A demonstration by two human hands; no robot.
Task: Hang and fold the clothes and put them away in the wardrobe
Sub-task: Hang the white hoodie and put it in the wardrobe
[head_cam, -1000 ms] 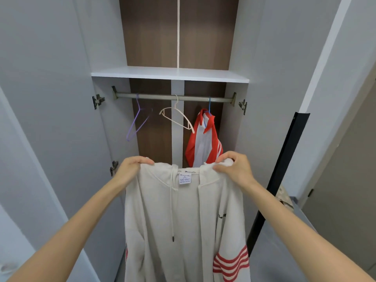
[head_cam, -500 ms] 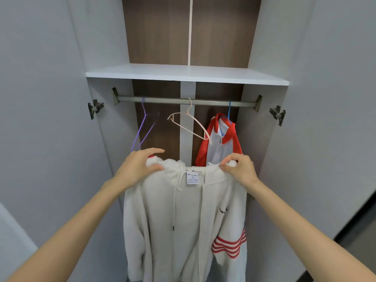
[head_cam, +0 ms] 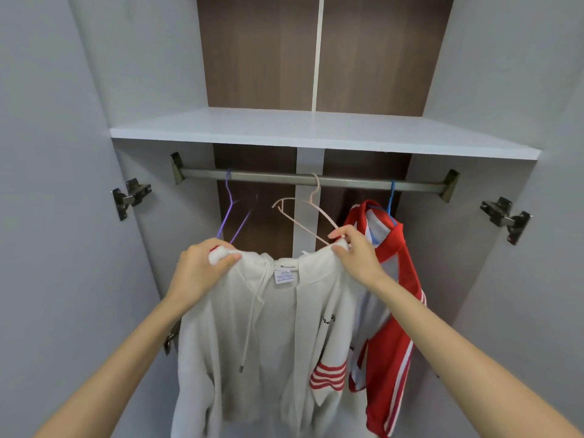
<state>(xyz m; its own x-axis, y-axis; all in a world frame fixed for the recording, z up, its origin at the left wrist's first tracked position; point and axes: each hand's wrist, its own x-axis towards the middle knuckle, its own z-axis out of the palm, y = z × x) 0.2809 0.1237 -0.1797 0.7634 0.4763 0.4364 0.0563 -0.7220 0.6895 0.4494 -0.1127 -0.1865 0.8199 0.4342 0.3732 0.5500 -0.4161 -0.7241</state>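
White hoodie (head_cam: 278, 327) is held up by its shoulders in front of the open wardrobe, near and centre, below the rail (head_cam: 347, 181). Its left shoulder is gripped by the left hand (head_cam: 202, 267), fingers curled round bunched fabric. The right shoulder is pinched by the right hand (head_cam: 357, 257), fingers curled over the top edge. Neck label (head_cam: 285, 275) and drawstring (head_cam: 249, 327) are seen at the collar, red stripes (head_cam: 327, 376) on the right sleeve. Pale pink hanger (head_cam: 303, 213) is hung bare just behind the hoodie, its lower arm ending at the right fingertips; contact cannot be told. Purple hanger (head_cam: 234, 213) is hung bare further left. Red-and-white jacket (head_cam: 395, 311) is hung on a blue hanger (head_cam: 392, 200) at right, partly hidden by the right forearm. White shelf (head_cam: 316, 131) is set above the rail.
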